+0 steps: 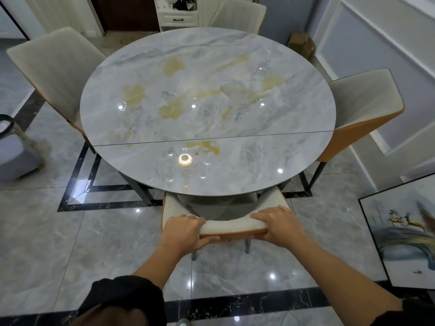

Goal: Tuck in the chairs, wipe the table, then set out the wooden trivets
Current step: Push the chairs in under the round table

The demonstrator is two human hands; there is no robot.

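Note:
A round grey marble table (235,67) with yellowish patches fills the middle of the view. The near chair (229,225), cream with an orange back, sits right below me, its seat partly under the table's front edge. My left hand (186,231) grips the left end of its backrest top. My right hand (275,225) grips the right end. Three more cream chairs stand around the table: one at the left (56,67), one at the far side (237,12), one at the right (362,102). No trivets or cloth are in view.
A framed painting (400,236) leans on the floor at the right. A cardboard box (300,43) sits by the far right wall. A grey bin (14,149) stands at the left. A white cabinet (179,15) is behind the table. The tiled floor is glossy.

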